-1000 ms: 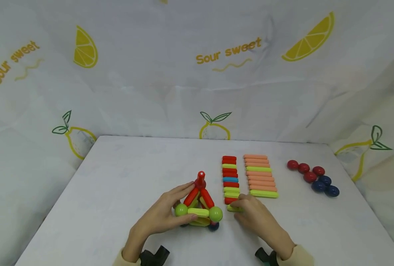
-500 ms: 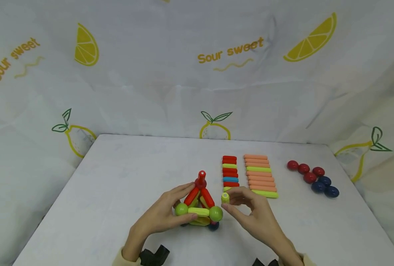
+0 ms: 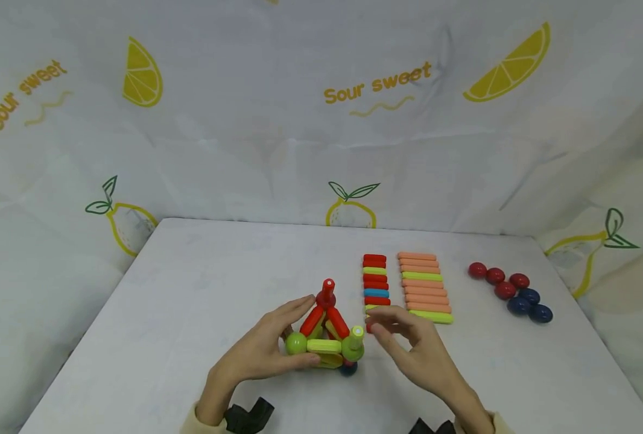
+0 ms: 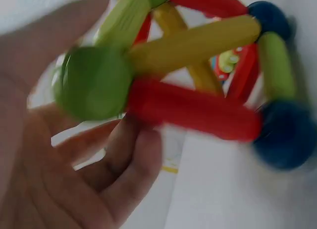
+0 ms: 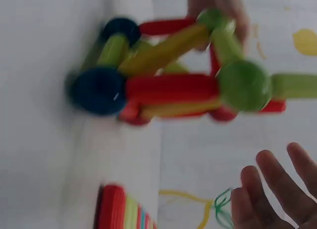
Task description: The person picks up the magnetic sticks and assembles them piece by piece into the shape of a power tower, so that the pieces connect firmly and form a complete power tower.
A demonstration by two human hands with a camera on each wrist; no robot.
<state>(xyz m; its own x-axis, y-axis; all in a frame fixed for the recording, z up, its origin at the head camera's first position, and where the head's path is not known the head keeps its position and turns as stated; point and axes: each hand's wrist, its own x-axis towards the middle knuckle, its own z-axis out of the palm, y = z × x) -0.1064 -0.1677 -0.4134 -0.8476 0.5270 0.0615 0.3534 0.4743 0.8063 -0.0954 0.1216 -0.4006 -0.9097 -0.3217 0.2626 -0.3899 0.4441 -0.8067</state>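
Observation:
My left hand [image 3: 269, 346] grips the left side of a magnetic ball-and-stick frame [image 3: 324, 346], its thumb along the front light-green rod and its fingers behind. The frame has green balls on top, dark blue balls [image 4: 285, 135] at the base, and red and yellow rods between. A short light-green rod [image 3: 357, 333] stands upright on the right green ball [image 5: 243, 85]. At the back, a red rod [image 3: 328, 288] points up from a red ball. To the right of the frame, my right hand [image 3: 421, 349] holds nothing, its fingers loosely bent and apart from the new rod.
A column of short red, green and blue rods [image 3: 376, 293] lies just beyond my right hand. Beside it is a row of longer orange and green rods [image 3: 426, 290]. Several red balls [image 3: 496, 275] and dark blue balls [image 3: 519, 305] rest farther right on the white table [image 3: 191, 289].
My right hand picked up a light-green rod from the column's near end, carried it left and let it go upright on the right green ball. My left hand stayed on the frame.

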